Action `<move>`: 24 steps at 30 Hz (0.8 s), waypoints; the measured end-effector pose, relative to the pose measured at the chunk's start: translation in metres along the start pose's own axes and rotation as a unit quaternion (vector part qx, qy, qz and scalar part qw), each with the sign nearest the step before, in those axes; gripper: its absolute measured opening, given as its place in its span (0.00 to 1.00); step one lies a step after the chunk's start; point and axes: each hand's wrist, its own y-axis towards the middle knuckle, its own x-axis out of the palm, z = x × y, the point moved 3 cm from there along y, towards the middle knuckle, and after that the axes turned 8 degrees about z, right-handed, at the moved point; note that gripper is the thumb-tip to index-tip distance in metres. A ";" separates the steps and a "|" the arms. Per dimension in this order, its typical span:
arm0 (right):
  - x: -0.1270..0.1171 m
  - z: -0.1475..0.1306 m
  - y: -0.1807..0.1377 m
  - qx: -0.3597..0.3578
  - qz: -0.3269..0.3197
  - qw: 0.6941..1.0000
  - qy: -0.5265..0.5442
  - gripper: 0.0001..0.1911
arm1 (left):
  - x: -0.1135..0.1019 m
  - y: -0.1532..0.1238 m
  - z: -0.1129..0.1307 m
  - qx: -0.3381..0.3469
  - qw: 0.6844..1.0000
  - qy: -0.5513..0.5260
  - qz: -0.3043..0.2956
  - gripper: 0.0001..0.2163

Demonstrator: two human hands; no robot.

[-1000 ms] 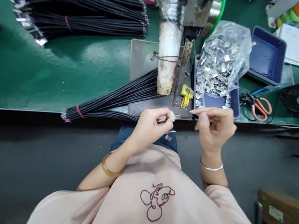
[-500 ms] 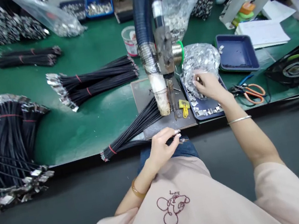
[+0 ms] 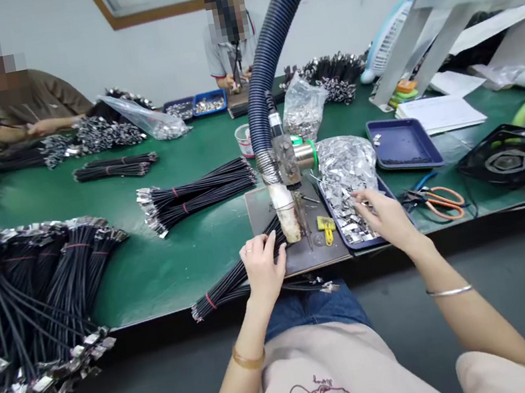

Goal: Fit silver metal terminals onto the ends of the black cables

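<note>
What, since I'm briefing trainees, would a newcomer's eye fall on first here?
Probably the thick ribbed hose hanging over the middle of the green table. Then the big heap of black cables at the left. Nearer, the right hand is at a tray of metal parts.

Between 9 and 10 o'clock from the left hand (image 3: 263, 265), room is offered by bare tabletop (image 3: 153, 270), bounded at 11 by tied cables (image 3: 204, 198). Passage is blocked at 1 by the white nozzle (image 3: 285, 209); from the right hand (image 3: 384, 219), 3 o'clock is obstructed by orange-handled pliers (image 3: 429, 197).
</note>
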 end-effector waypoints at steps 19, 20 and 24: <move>-0.050 -0.082 -0.047 0.021 0.064 0.997 0.024 0.09 | -0.007 0.001 -0.003 0.023 0.989 -0.143 -0.010 0.08; -0.048 -0.073 -0.045 0.043 0.051 0.998 0.003 0.06 | -0.007 0.001 -0.002 0.019 0.989 -0.146 0.001 0.08; -0.044 -0.037 -0.041 0.089 0.054 0.991 -0.081 0.06 | -0.008 -0.004 0.006 0.011 0.989 -0.144 0.024 0.06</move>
